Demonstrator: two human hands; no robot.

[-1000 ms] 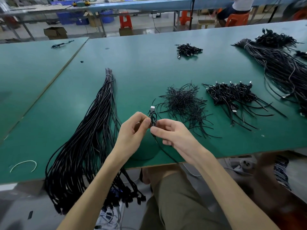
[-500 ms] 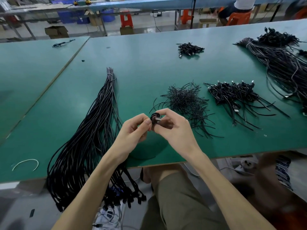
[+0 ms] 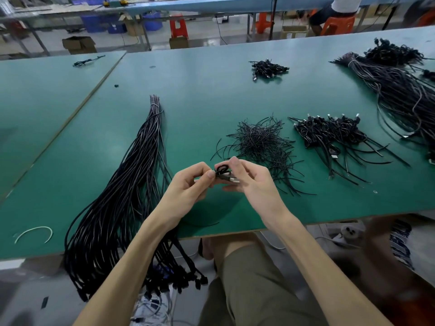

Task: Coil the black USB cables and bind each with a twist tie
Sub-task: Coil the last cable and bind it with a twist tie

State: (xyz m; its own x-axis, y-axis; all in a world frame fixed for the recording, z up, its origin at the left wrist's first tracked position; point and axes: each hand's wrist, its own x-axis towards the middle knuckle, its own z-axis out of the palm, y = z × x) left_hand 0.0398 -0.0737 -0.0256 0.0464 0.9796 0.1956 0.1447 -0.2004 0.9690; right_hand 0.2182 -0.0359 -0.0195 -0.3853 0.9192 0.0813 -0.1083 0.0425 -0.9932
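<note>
Black, light, springy USB cable coil (image 3: 221, 170) pinched between my left hand (image 3: 188, 184) and right hand (image 3: 251, 182) (best gripped across its loops)

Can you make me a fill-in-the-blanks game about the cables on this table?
1. The table top is ___ in colour.
2. The coiled cable is held by ___ hands.
3. The loose twist ties lie to the ___ of the long cable bundle.

Missing words: green; two; right
</note>
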